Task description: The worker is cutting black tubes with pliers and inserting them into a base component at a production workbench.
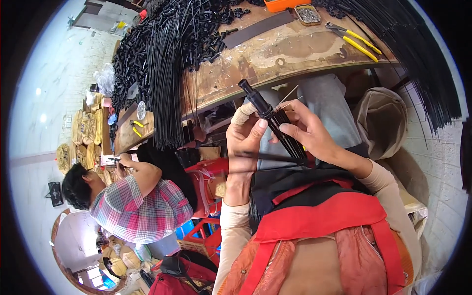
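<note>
My left hand [242,137] is closed round a black stepped plastic tube [256,99], held tilted above my lap, with its narrow end toward the bench. One of its fingers is wrapped in tan tape. Several thin black rods [289,140] fan down from the tube's lower collar toward my apron; they look like umbrella ribs. Close beside the collar, my right hand [312,132] has thumb and fingers pinched together. Thin pale wires [289,97] stick out from between its fingers, partly hidden by them.
Across the wooden bench [275,54] lie a heap of black plastic tubes [135,59], black rod bundles [169,83], a dark flat strip [258,28], yellow-handled pliers [356,42] and a dish of small metal pieces [308,14]. A co-worker [142,206] sits at the left.
</note>
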{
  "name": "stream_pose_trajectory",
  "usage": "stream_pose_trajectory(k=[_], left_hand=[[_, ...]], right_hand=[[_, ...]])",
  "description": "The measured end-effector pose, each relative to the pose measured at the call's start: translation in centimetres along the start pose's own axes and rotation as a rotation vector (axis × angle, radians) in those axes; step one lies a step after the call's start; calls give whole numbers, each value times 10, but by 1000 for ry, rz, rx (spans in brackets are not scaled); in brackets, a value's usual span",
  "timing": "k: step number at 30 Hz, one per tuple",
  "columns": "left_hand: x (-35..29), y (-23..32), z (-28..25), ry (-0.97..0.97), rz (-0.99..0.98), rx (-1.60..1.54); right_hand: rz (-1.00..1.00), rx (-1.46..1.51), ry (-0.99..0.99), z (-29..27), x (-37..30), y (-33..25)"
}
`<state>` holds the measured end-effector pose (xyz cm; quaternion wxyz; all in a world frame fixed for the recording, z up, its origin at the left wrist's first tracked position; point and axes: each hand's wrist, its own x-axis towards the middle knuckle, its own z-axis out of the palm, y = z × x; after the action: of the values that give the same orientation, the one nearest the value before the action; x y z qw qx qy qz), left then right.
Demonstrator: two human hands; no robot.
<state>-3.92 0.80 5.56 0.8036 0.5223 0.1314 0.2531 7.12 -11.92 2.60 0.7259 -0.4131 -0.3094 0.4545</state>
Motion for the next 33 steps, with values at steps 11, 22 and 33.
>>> stream_pose_trajectory(k=[11, 22, 33], left_hand=[[18, -9, -2, 33, -153, -77], [24, -3, -11, -16, -196, -96], [38, -7, -43, -154, -272, -149]], right_hand=[[17, 122, -62, -23, 17, 6], [190, 439, -173, -32, 31, 16], [327, 618, -196, -36, 40, 27]])
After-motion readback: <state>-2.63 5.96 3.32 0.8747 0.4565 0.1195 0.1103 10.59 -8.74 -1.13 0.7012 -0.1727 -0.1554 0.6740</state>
